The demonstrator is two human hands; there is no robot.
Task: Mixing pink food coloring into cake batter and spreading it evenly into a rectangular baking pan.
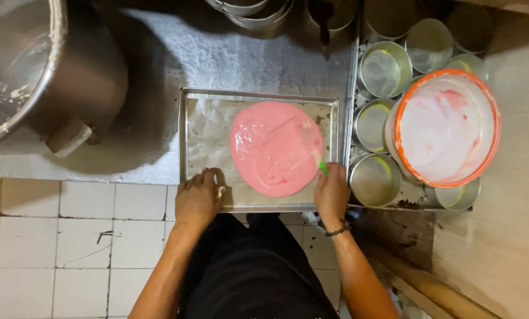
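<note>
Everything is placed from the rectangular metal tray (184, 136) on the steel counter. Far to its left stands a large steel mixing bowl (16, 71). At the tray's near left corner, the left hand (198, 198) curls over the rim, gripping it. A round pool of pink batter (276, 147) lies right of the tray's middle on pale lining paper. At the near right corner, the right hand (331, 192) closes around a green-handled spatula (318, 160) whose blade touches the batter. Right of the tray sit round cake tins (385, 68) and an orange-rimmed bowl (447, 127) smeared pink.
</note>
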